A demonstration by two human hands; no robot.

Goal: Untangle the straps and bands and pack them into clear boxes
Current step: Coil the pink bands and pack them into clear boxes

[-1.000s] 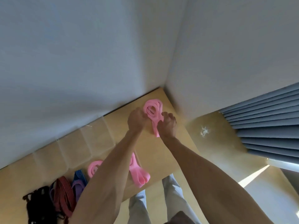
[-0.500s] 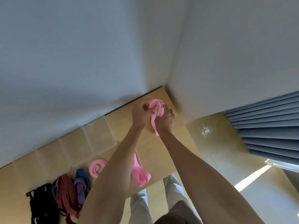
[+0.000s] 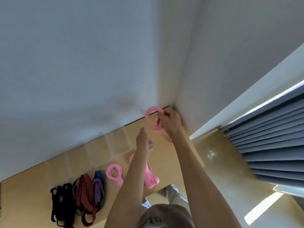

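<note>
Soft daylight from right — wide-angle warp, slight blur

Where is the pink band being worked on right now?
In the head view, the pink band is held up in the right hand near the wall corner, above the table's far end.

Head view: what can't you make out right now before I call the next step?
- Clear boxes: see-through against the table, so contents cannot be told.
- Pink band on the table: its upper part is hidden by the left forearm.
- Left hand: blurred; finger pose unclear.
- Pink band in the right hand: fingers hide whether it is looped once.
</note>
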